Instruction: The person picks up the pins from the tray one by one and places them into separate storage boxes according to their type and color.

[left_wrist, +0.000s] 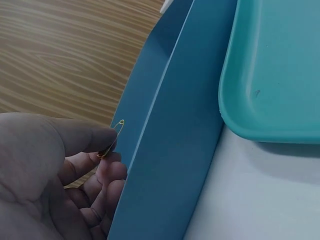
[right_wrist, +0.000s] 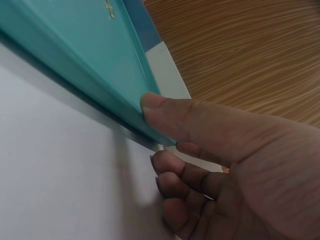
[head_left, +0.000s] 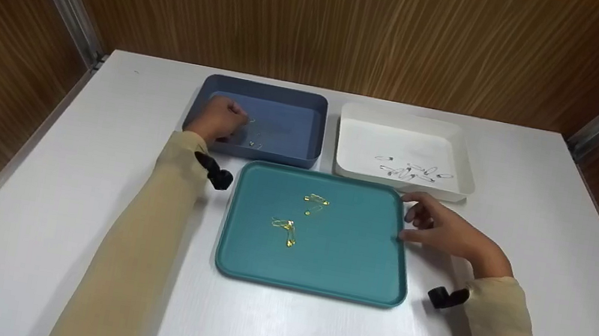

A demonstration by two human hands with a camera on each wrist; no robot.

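Note:
My left hand point(head_left: 221, 118) hovers over the blue bin point(head_left: 293, 97) and pinches a gold safety pin point(left_wrist: 113, 138) between thumb and fingers point(left_wrist: 87, 137). A few gold pins point(head_left: 253, 144) lie on the bin's floor. The teal tray point(head_left: 312, 270) sits in front, with two small clusters of gold safety pins point(head_left: 316, 201) on it. My right hand point(head_left: 435, 227) rests at the tray's right rim, its thumb point(right_wrist: 165, 112) pressed on the edge and the fingers curled beneath. The white bin point(head_left: 404, 126) holds several silver safety pins point(head_left: 413, 171).
Everything stands on a white table point(head_left: 23, 219) enclosed by wood-grain walls point(head_left: 325, 14). Both bins sit side by side behind the tray. Small black straps point(head_left: 447, 297) show at both wrists.

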